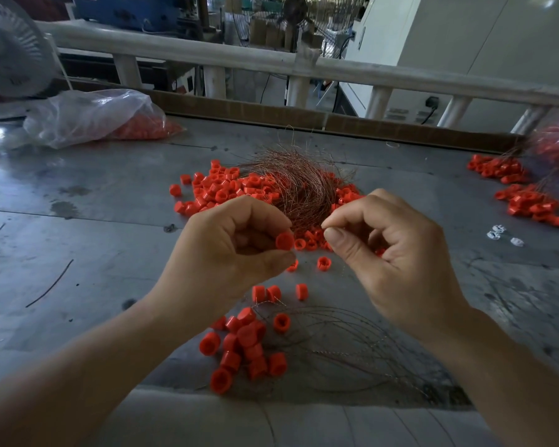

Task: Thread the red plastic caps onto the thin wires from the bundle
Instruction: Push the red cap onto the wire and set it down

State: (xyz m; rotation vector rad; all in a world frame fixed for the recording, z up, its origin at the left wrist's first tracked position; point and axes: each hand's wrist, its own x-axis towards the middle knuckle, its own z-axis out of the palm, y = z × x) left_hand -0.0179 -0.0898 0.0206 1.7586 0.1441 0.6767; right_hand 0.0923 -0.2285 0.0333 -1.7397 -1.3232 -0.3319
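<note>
Hundreds of spare caps wait in the plastic bag (pixel 94 116) at ten o'clock, clear of my work. My left hand (pixel 236 250) pinches one red cap (pixel 284 241) at the fingertips, raised to meet a wire. At twelve o'clock the wire bundle (pixel 291 185) lies over the loose caps (pixel 226 188), both close for quick picking. My right hand (pixel 394 253) pinches a thin wire (pixel 321 225) near its end, just beside the cap, for aiming. Threaded caps (pixel 526 201) rest at two o'clock on the surface (pixel 78 227).
</note>
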